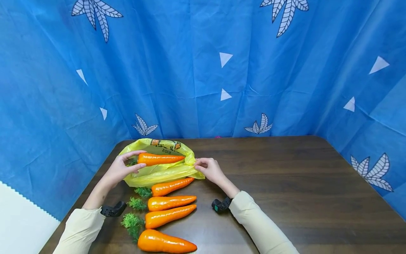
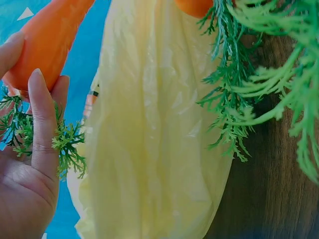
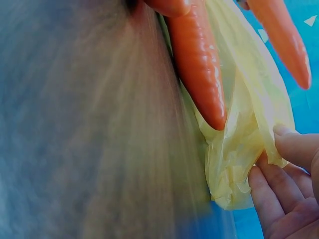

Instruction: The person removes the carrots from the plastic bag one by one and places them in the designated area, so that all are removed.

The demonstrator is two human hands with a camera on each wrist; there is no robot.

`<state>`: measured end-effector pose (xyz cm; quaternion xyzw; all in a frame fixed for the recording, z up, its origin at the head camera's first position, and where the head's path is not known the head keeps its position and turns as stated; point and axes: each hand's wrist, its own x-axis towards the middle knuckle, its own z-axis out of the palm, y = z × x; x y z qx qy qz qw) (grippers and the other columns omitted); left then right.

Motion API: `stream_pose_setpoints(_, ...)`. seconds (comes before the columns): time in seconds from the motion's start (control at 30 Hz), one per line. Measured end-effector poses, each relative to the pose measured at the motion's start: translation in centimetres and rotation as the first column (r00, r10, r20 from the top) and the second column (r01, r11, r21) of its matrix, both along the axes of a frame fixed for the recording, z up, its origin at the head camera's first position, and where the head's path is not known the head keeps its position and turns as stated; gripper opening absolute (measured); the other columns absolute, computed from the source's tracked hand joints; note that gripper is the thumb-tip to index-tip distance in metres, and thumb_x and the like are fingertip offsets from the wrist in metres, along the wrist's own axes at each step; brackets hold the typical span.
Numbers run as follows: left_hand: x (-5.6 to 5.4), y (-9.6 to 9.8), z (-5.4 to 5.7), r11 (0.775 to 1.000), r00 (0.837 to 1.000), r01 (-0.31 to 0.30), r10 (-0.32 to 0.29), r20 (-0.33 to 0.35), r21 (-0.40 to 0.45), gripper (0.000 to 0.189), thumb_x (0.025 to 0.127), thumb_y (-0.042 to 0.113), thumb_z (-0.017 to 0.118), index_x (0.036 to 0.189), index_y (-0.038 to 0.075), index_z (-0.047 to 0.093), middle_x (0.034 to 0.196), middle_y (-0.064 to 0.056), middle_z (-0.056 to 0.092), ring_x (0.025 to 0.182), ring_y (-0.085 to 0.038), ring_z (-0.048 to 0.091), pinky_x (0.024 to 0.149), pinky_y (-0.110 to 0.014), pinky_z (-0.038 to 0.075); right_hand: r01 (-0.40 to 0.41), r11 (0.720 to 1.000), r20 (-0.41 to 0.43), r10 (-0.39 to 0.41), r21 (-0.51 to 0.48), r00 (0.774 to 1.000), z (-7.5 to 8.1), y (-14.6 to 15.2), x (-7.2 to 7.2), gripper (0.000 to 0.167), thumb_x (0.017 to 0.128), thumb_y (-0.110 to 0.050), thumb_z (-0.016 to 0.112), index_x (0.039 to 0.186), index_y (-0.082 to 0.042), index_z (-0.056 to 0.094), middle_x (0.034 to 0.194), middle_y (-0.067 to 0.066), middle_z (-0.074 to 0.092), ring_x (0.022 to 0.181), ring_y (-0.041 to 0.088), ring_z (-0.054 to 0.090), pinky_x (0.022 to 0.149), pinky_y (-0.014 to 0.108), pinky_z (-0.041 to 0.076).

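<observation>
My left hand grips a toy-like orange carrot by its thick, leafy end, fingers and thumb on either side of it. That carrot lies level over the mouth of a yellow plastic bag, its tip pointing right. With thumb and fingers my right hand pinches the bag's right edge. The bag has dark printing on its far side and its mouth is spread apart. In the left wrist view, green leaves of the held carrot stick out beside my fingers.
Several more carrots with green tops lie in a column on the brown wooden table, in front of the bag. A blue curtain with leaf prints stands behind the table and along its sides.
</observation>
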<state>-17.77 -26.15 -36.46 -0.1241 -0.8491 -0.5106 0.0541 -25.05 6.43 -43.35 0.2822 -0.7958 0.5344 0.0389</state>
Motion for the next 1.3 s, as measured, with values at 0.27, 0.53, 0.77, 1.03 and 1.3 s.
stream_pose_setpoints(0.27,1.7,-0.2,0.7,0.999,0.998,0.024,-0.026,-0.064,-0.031,0.045,0.087,0.013,0.068,0.129,0.001,0.054,0.107,-0.015,0.059,0.072,-0.029,0.061,0.06,-0.038,0.054,0.0,1.0,-0.018,0.0,-0.009,1.0,0.1,-0.1,-0.3,0.005,0.085,-0.002,0.067,0.087,-0.001,0.071,0.11,0.014,0.065,0.102,0.023,0.062,0.078,0.024,0.05)
stream_pose_setpoints(0.53,4.5,-0.4,0.9,1.0,0.996,0.001,-0.003,-0.087,-0.02,0.041,0.088,0.011,0.067,0.127,0.001,0.056,0.102,-0.003,0.063,0.067,-0.029,0.059,0.058,-0.034,0.053,0.0,1.0,-0.009,0.0,0.009,1.0,0.2,-0.3,-0.3,0.005,0.086,-0.003,0.067,0.088,-0.002,0.071,0.111,0.013,0.065,0.102,0.022,0.061,0.079,0.024,0.05)
stream_pose_setpoints(0.77,7.4,0.1,1.1,0.998,0.993,0.011,-0.003,-0.114,0.069,0.042,0.088,-0.002,0.062,0.13,-0.001,0.052,0.115,0.005,0.058,0.08,-0.015,0.06,0.06,-0.033,0.054,0.011,1.0,-0.011,-0.011,0.01,1.0,0.1,-0.1,-0.3,0.005,0.086,-0.003,0.067,0.088,-0.003,0.071,0.112,0.013,0.064,0.1,0.022,0.062,0.078,0.024,0.05)
stream_pose_setpoints(1.03,9.8,0.6,1.1,0.996,0.986,0.06,-0.048,-0.161,0.071,0.044,0.084,-0.011,0.062,0.127,-0.004,0.054,0.115,0.0,0.058,0.089,-0.011,0.057,0.06,-0.031,0.054,0.007,1.0,-0.012,-0.007,0.0,1.0,-0.1,0.1,-0.1,0.005,0.085,-0.003,0.067,0.087,-0.003,0.071,0.112,0.014,0.064,0.1,0.023,0.062,0.078,0.025,0.051)
stream_pose_setpoints(1.3,12.1,0.8,0.5,0.993,0.981,0.114,-0.108,-0.161,0.028,0.043,0.082,-0.011,0.064,0.124,-0.004,0.055,0.117,-0.005,0.058,0.095,-0.014,0.058,0.069,-0.025,0.052,-0.004,1.0,-0.003,0.004,-0.007,1.0,0.0,-0.1,-0.3,0.005,0.086,-0.002,0.067,0.088,-0.002,0.071,0.112,0.013,0.064,0.1,0.022,0.062,0.079,0.025,0.05)
